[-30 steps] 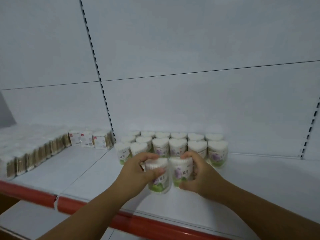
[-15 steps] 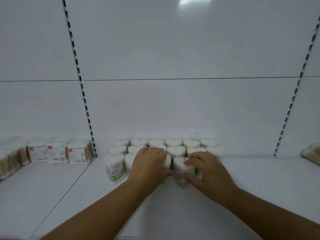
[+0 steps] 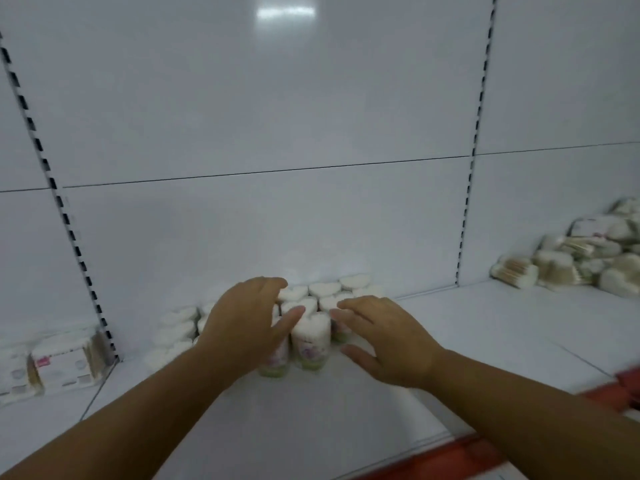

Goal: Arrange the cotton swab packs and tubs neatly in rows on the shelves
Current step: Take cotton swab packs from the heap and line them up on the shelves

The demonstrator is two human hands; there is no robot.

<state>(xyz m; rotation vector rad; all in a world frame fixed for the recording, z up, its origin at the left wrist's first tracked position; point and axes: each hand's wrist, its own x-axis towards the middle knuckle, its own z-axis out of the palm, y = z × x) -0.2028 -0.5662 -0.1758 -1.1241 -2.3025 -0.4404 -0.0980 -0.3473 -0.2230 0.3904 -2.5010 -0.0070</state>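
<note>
Both forearms reach forward over the white shelf (image 3: 433, 344), palms down. The left hand (image 3: 247, 327) hovers over the front of the cluster of heart-shaped cotton swab tubs (image 3: 325, 291), fingers spread and slightly curled, thumb pointing toward the other hand; it grips nothing, though it hides part of the tub beneath it, so contact there cannot be judged. The right hand (image 3: 384, 336) is likewise spread wide, fingers extended toward the tubs, thumb low near the shelf surface, holding nothing.

Between the two hands stands the front tub (image 3: 310, 342), upright, with a purple and green label. A second tub (image 3: 275, 363) stands just beside it, touching or nearly so, partly under the left hand. The remaining tubs stand in rows behind, running back to the rear wall of the shelf.

Boxed swab packs (image 3: 60, 362) sit against the back at the shelf's left end, beyond a slotted upright (image 3: 65, 220). A loose heap of swab packs (image 3: 581, 258) lies at the right end. The red shelf edge (image 3: 460, 459) runs along the front. The picture is motion-blurred.
</note>
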